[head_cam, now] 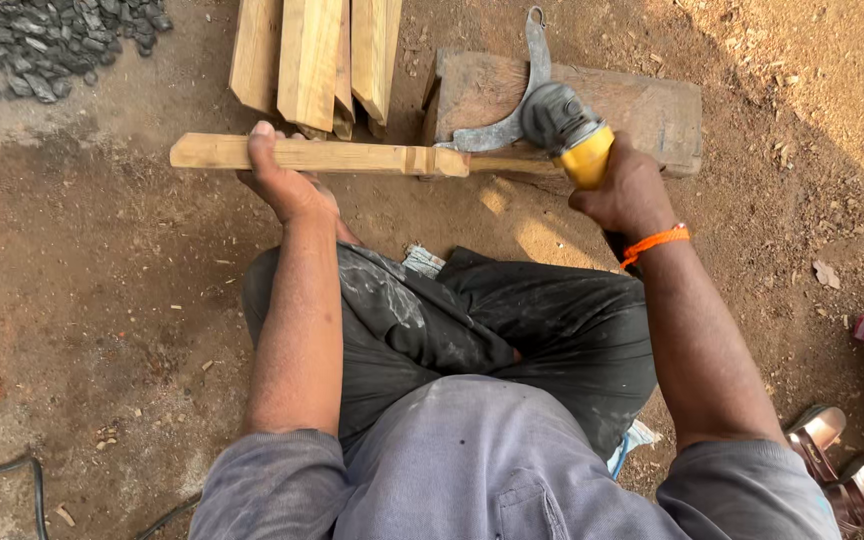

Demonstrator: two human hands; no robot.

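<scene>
Grey rolled sleeves, dusty dark trousers, orange wrist thread.

Outdoor spot, bare dirt ground all around, reddish-brown with a darker damp-looking patch on the left. Heap of grey gravel in the upper left corner. Few sawn timber lengths stacked at top centre, worn wooden block just to their right. Black cable snakes along the lower left edge. Sandals sit lower right. Hard sunlight, upper right washed pale.
</scene>
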